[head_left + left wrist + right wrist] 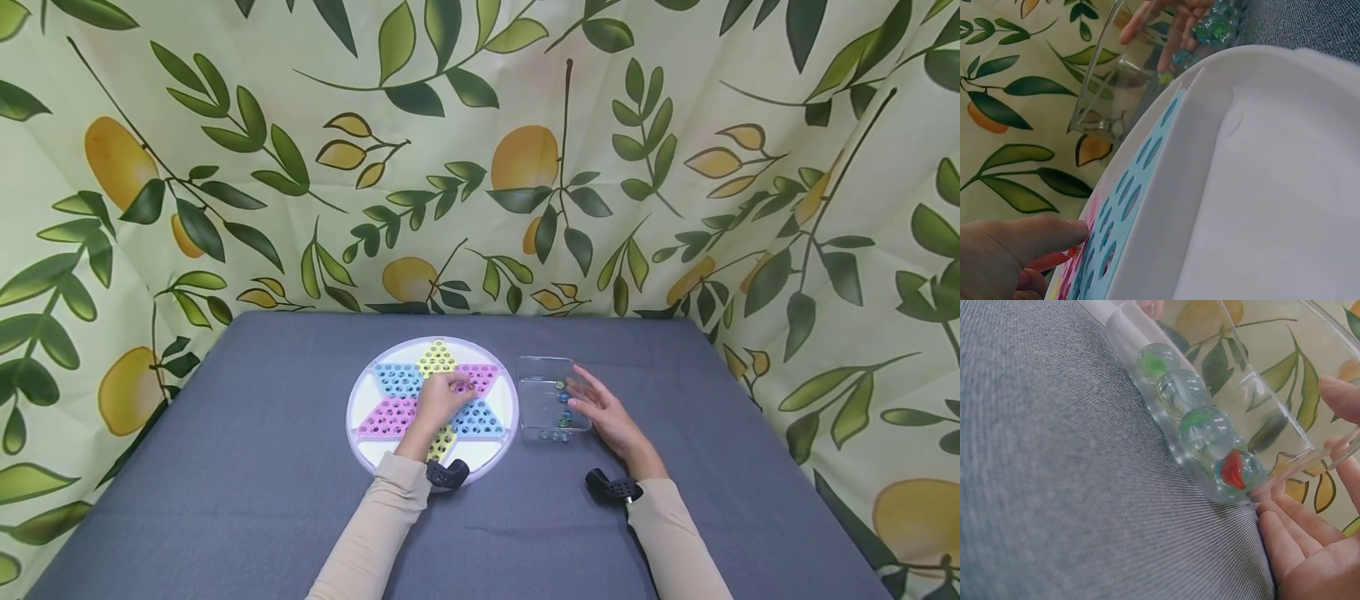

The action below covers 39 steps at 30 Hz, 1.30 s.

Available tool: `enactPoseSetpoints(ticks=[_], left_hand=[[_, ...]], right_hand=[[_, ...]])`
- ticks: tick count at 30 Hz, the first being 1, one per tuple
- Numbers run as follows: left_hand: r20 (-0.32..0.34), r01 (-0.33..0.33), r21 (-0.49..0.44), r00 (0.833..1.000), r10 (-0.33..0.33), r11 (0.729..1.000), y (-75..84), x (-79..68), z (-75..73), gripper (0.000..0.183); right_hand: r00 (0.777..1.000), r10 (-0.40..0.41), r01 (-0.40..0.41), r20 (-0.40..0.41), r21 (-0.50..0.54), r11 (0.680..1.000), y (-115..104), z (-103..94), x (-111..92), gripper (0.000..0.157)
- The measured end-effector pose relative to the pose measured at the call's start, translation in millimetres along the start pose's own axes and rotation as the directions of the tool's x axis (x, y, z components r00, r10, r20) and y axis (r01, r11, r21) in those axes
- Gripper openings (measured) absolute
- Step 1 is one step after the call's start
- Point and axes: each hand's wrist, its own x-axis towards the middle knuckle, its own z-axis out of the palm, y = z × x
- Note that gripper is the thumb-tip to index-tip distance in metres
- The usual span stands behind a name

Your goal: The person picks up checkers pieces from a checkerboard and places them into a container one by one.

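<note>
Over the upper right part of the round white Chinese checkers board [367,450], my left hand [441,402] is held with its fingertips low at the holes. Its thumb and finger pinch a marble [1074,251] that shows a bit of red; most of it is hidden by the fingers. Right of the board stands a clear plastic box [542,367] with several glass marbles [1207,428] gathered along one side. My right hand [611,421] rests at the box's right side, fingers fairly straight along the outer wall and thumb near the rim.
The board carries a star of yellow, pink and blue [480,418] hole fields. Everything sits on a grey cloth-covered table [262,467]. Behind it hangs a curtain [465,208] printed with leaves and fruit. Each wrist wears a black camera band [447,475].
</note>
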Motion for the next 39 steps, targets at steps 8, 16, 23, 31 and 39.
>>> enactPoseSetpoints(ticks=[8,16,23,31,39], left_hand=[[-0.019,0.0,0.036,1.0,0.001,0.999,-0.2,-0.2,0.5,0.02],[-0.021,0.008,0.022,1.0,-0.008,1.0,0.0,0.6,0.3,0.017],[-0.02,0.004,0.0,1.0,-0.004,1.0,0.5,0.0,0.6,0.018],[-0.025,0.003,-0.054,1.0,-0.004,0.999,0.4,0.6,0.7,0.017],[-0.034,-0.052,-0.106,0.998,0.049,0.993,16.2,0.1,-5.0,0.021]], right_hand=[[1.0,-0.009,0.009,0.004,0.006,1.0,1.8,0.4,0.8,0.07],[1.0,-0.012,0.012,0.008,-0.012,1.0,1.8,0.0,0.6,0.07],[1.0,-0.005,0.005,0.003,-0.007,1.0,1.7,-0.1,1.0,0.07],[1.0,0.002,-0.002,0.0,-0.016,1.0,0.5,-0.4,0.0,0.071],[1.0,0.011,-0.011,0.001,0.012,1.0,-0.6,0.3,0.1,0.072]])
